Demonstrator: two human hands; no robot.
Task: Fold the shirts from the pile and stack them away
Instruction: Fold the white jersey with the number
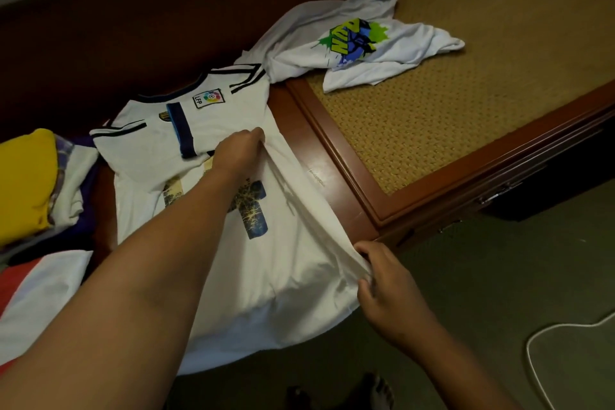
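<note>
Hidden: our left forearm covers much of the white football shirt (206,116) with dark trim and its print; clothes left of it run off frame.
Left hand (238,151): pinches the shirt's right edge, midway up.
Right hand (382,280): grips the shirt's lower right hem.
Shirt: spread on the brown wooden bench (319,156), hem overhanging.
Beyond the shirt: crumpled white T-shirt (352,43) with green print on woven cane panel (466,93).
</note>
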